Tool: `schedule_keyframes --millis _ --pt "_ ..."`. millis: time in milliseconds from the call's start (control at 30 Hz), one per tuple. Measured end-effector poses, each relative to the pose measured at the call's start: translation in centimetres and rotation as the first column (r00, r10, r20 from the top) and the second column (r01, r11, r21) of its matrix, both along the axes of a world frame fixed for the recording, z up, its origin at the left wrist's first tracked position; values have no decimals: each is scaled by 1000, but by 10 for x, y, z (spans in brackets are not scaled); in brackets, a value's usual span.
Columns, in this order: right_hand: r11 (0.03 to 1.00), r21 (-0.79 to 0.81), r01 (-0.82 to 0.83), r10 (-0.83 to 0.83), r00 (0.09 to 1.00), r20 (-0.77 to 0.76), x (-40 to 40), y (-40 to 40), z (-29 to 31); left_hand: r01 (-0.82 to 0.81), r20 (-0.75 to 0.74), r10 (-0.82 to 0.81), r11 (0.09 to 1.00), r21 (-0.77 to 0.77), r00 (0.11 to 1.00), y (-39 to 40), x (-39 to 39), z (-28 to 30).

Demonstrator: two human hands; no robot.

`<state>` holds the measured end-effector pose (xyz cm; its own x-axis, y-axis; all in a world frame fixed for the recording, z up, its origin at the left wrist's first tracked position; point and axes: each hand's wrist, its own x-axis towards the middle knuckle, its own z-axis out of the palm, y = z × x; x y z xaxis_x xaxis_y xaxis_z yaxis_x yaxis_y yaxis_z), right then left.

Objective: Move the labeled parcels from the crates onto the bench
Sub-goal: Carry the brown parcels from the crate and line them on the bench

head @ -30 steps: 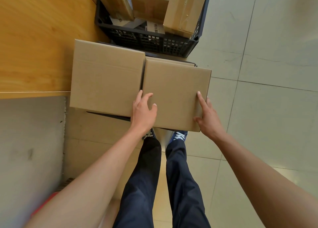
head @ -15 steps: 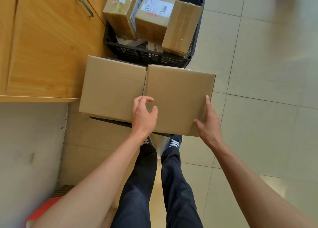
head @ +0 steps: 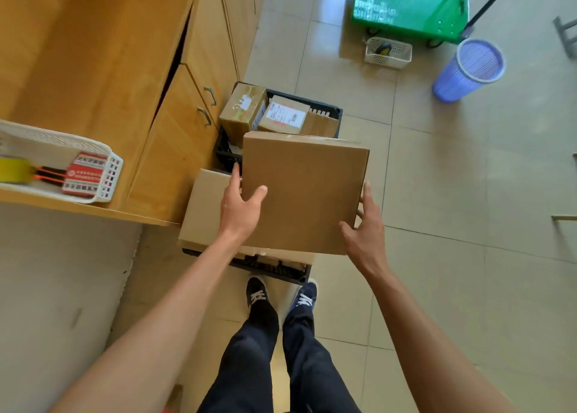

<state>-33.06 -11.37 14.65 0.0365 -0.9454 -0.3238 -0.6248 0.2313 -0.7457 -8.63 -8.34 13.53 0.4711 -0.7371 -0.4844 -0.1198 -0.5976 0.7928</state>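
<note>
Two hands (head: pixel 239 208) (head: pixel 365 228), one parcel (head: pixel 303 194) lifted, two crates (head: pixel 274 269) (head: pixel 324 108), perhaps four parcels left

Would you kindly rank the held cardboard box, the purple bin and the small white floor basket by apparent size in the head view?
Largest to smallest:
1. held cardboard box, though it is nearest the camera, which inflates it
2. purple bin
3. small white floor basket

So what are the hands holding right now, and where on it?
A plain cardboard box, lifted above the near crate. The left hand grips its left edge, thumb on top; the right hand grips its right edge near the front corner.
</note>
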Motion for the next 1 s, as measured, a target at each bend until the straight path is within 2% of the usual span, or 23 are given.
schedule_keyframes --millis 200,400,533,633,700,800,1000 --pt "994 -109 20 -18 1000 18 19 -12 49 -22 -36 17 989 -144 999 -1 26 53" --pt "989 -138 51 -28 986 163 35 -21 79 -145 -103 126 968 -206 987 7 36 91" --pt "994 -83 75 -53 970 236 36 -24 102 -217 -47 212 938 -269 976 19 32 119" --pt "995 -59 77 -61 969 239 27 -28 117 -161 63 185 946 -280 981 30 22 135" --pt "998 -31 50 -41 972 230 19 -33 125 -125 112 165 945 -303 980 36 12 140" --pt "1000 -8 -17 18 970 243 5 -40 129 -158 89 190 946 -282 978 45 -7 146" --pt "973 -54 -226 230 910 346 -19 -32 133 -333 -32 335 912 -240 942 67 -31 157"
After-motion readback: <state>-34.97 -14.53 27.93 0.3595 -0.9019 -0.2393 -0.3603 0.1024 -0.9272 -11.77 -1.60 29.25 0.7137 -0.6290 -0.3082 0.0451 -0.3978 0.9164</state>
